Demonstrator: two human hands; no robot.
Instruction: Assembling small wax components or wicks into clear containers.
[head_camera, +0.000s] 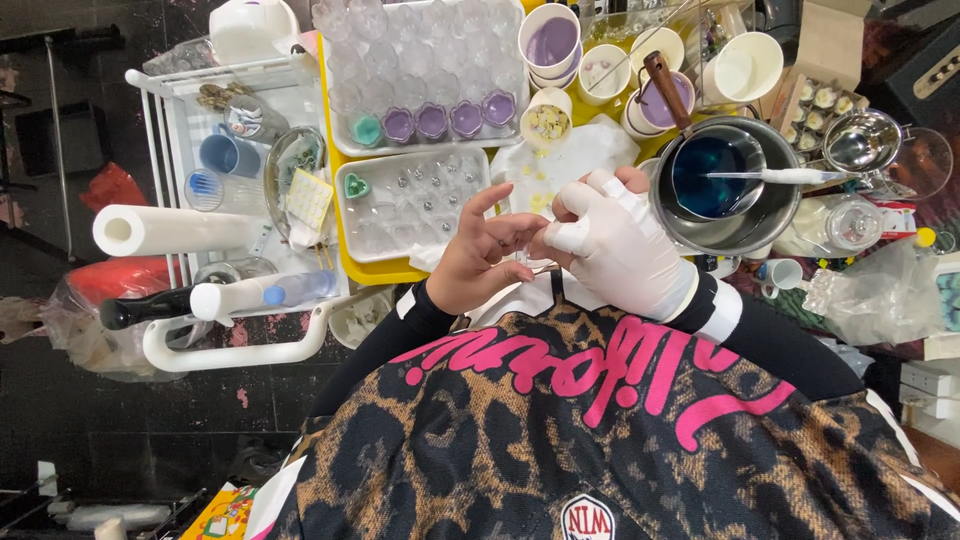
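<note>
White latex covered the right hand (615, 245), its fingertips pinched against those of the bare left hand (480, 255) on something small and clear that I could not make out. Both hands hovered over the crowded surface, just beside a steel pot of blue liquid (722, 180) and a white mould tray (412, 203), beyond which sat purple-filled moulds (448, 120).
</note>
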